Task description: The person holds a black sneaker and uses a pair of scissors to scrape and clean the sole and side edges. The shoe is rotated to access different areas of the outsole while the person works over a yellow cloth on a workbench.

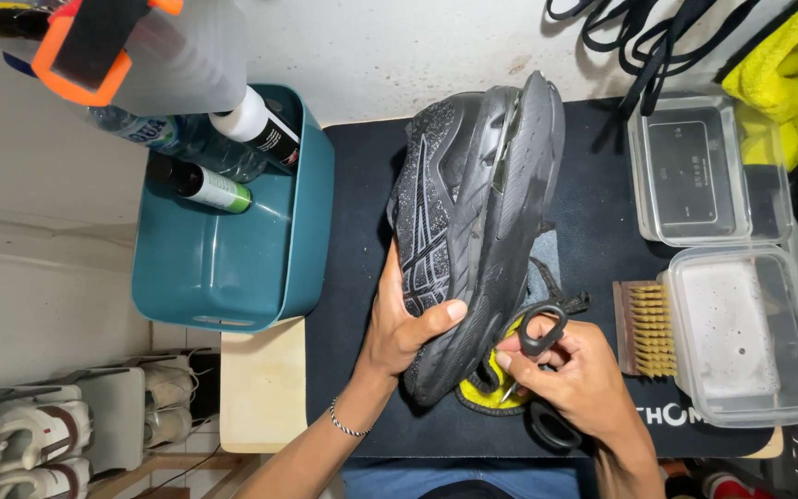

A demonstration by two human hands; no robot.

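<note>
Left hand (408, 328) grips the black shoe (473, 231); right hand (574, 370) clasps scissors (539, 334) at its heel. Beyond the left hand, a teal bin (233, 268) holds bottles (214, 185); right of the scissors hand, a foamy tub (741, 333).

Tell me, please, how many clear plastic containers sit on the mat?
2: one upper container at the mat's far right, one lower container nearer, beside the brush.

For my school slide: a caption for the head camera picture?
Left hand holds black shoe while right hand works scissors.
</note>
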